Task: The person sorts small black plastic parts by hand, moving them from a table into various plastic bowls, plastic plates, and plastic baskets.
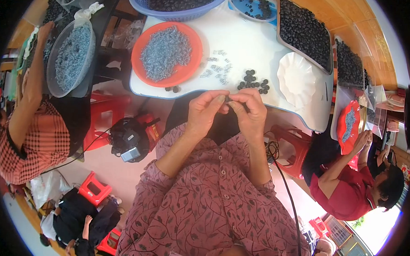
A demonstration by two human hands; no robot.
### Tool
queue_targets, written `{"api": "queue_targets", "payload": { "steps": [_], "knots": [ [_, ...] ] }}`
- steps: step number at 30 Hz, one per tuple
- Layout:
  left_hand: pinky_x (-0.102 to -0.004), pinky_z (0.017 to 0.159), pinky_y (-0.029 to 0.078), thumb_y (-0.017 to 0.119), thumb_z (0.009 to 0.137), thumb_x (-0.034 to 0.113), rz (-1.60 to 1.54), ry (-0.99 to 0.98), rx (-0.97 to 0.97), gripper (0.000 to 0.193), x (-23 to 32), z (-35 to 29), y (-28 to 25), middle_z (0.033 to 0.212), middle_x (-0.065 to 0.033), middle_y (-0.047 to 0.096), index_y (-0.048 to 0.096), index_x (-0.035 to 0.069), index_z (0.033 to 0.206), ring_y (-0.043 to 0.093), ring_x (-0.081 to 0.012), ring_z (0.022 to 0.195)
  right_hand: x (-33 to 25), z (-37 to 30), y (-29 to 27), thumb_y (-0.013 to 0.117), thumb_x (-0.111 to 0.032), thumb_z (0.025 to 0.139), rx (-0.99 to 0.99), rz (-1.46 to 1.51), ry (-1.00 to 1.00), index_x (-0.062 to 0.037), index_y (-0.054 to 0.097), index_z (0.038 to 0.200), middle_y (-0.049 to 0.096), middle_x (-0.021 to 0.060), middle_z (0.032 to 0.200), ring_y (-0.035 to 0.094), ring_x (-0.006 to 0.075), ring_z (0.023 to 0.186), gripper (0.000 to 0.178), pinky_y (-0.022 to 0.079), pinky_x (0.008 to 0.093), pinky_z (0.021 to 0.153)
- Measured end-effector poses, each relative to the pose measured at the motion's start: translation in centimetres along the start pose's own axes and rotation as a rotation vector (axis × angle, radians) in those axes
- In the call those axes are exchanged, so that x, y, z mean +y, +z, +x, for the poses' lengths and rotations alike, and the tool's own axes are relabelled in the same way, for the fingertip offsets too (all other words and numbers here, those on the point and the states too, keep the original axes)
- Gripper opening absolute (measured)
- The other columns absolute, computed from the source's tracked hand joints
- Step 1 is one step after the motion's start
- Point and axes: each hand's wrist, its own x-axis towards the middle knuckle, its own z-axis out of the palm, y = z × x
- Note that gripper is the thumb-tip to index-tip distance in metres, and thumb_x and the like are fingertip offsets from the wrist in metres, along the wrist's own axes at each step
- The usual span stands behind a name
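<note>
My left hand (207, 109) and my right hand (250, 110) meet just off the table's front edge. Thumbs and fingers of both pinch one small dark piece (227, 99), mostly covered by the fingertips. Beyond my right hand, several small black round parts (253, 82) lie grouped on the white table (252, 45). Past them to the left are scattered small silvery pieces (218, 66) that look like coil springs. A heap of similar silvery pieces (165, 52) fills an orange-red plate (196, 45) beyond my left hand. Two dark parts (172, 89) sit at the table edge near that plate.
A white scalloped dish (297, 79) stands at the right, before a metal tray (307, 57) of black parts. At the back are a blue-purple basket (178, 14) and a blue dish (243, 7). Co-workers sit left and right. A black cable (286, 188) hangs by my right arm.
</note>
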Motion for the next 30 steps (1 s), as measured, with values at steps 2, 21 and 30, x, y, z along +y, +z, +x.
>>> {"api": "queue_targets", "payload": {
  "steps": [2,21,30],
  "knots": [
    [-0.0201,0.055,0.048,0.058,0.099,0.013,0.026,0.006,0.003,0.022,0.0,0.0,-0.1,0.083,-0.0036,0.068,0.067,0.002,0.115,0.065,-0.0094,0.071,-0.3,0.0,0.1,0.07,0.009,0.08,0.002,-0.058,-0.011,-0.0013,0.069,0.095,0.059,0.0058,0.093,0.058,0.0145,0.081,0.019,0.048,0.0249,0.07],
    [-0.0244,0.074,0.056,0.064,0.093,0.004,0.068,-0.032,-0.044,0.022,0.3,-0.6,-0.4,0.098,-0.0069,0.068,0.065,-0.005,0.114,0.064,-0.011,0.086,-0.1,-1.9,1.0,0.064,0.009,0.085,-0.049,0.074,0.199,-0.0006,0.067,0.1,0.057,0.0087,0.096,0.062,0.0178,0.08,0.018,0.052,0.0287,0.068],
    [-0.0269,0.069,0.059,0.061,0.094,0.002,-0.005,-0.094,-0.063,0.021,0.2,-0.4,-0.8,0.095,-0.0096,0.07,0.065,-0.005,0.113,0.065,-0.012,0.075,0.4,-2.9,0.4,0.062,0.006,0.09,0.124,0.37,0.371,0.0007,0.063,0.114,0.062,-0.0007,0.094,0.055,0.0055,0.083,0.025,0.047,0.0223,0.076]
  ]
}}
